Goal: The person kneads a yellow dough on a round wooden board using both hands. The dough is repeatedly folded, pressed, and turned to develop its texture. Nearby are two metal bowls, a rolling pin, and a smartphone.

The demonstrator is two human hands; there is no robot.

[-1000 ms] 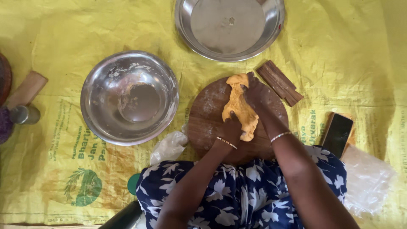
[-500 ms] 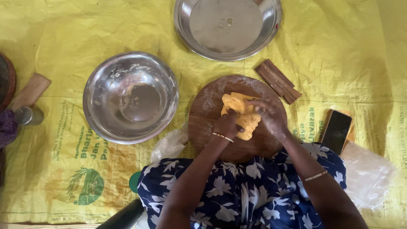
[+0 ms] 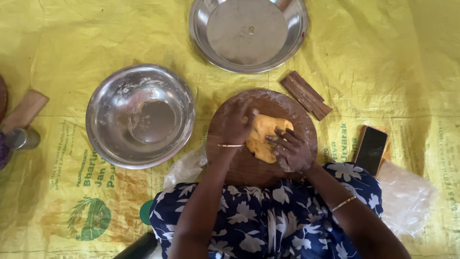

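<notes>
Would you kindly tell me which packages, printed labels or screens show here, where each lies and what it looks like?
Yellow printed sack sheet: spread under everything as a mat, with green lettering and a round green emblem at lower left.
Phone: right of the round wooden board, flat black rectangle, screen dark.
Clear plastic bag: lower right beside the phone, crumpled, see-through.
Second plastic bag: crumpled, whitish, left of the board's near edge.

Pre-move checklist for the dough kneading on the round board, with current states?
1. Dough on the wooden board: ok.
2. Left hand on the dough's left side: ok.
3. Right hand pressing its right edge: ok.
4. Board flat on the yellow sheet: ok, as far as visible.
5. Phone clear of the board: ok.
6. Dough sticking to the board: cannot tell.
</notes>
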